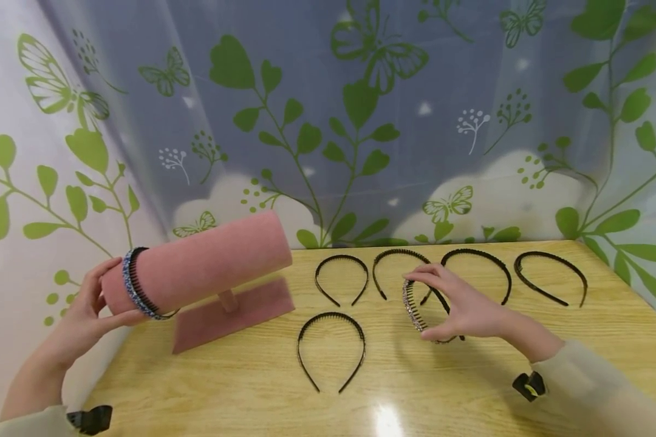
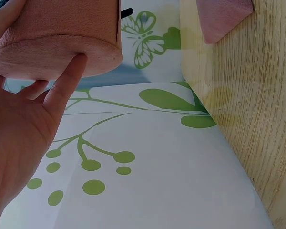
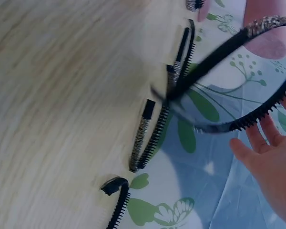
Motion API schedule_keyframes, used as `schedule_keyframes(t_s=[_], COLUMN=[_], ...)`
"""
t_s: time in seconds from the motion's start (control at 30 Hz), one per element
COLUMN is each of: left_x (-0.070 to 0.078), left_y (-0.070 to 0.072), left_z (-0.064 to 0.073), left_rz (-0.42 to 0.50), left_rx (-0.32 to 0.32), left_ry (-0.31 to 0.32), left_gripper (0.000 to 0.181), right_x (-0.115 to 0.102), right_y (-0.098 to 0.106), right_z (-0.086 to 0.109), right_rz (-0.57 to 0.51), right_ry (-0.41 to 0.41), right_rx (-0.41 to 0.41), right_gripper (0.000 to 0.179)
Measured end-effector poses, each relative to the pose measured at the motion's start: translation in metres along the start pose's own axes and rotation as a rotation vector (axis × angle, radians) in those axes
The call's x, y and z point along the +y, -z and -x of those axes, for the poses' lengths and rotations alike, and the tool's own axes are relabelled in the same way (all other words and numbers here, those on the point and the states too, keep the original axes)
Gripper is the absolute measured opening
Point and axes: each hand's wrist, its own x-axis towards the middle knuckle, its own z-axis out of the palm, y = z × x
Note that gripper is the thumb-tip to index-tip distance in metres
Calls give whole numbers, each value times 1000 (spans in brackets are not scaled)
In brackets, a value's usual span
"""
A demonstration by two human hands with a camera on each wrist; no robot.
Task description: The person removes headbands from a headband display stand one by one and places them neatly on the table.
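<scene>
In the head view, my left hand (image 1: 82, 309) grips the near left end of a pink velvet display stand's roll (image 1: 213, 258), thumb below and fingers behind. A headband with blue sparkling stones (image 1: 133, 285) circles the roll right beside those fingers. The left wrist view shows a fingertip pressed against the roll's round end face (image 2: 52, 59). My right hand (image 1: 464, 303) holds a black toothed headband with glittery stones (image 1: 412, 306) above the table, between thumb and fingers. In the right wrist view its two black ends (image 3: 209, 62) point away from the fingers.
Several black headbands lie on the wooden table (image 1: 240, 388): a row at the back, including one small headband (image 1: 341, 258), and one headband (image 1: 330, 315) nearer the front. The stand's pink base (image 1: 262, 303) is at the left. A leaf-printed curtain (image 1: 306, 182) hangs behind.
</scene>
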Motion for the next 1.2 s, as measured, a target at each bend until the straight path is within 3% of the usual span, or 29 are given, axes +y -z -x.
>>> schedule_keyframes(t_s=[0.3,0.5,0.7,0.9,1.2], left_x=[0,0,0,1,0], left_y=[0,1,1,1,1], left_z=[0,-2,0,-1,0], left_rz=[-77,-76,-35,-42,-17], left_rx=[7,6,-3,-7,-9], left_ry=[-15,-27,3,7,13], left_gripper=[98,99,96,97,96], right_x=[4,5,8,10,9], right_y=[-25,-39,-43,-44,-45], right_z=[1,-3,-4,-4,-4], right_rz=[102,196,219,223,280], right_ry=[-30,1,-8,-25,3], right_rx=[-197,-290,-355,-380,-349], right_gripper=[94,94,89,86,92])
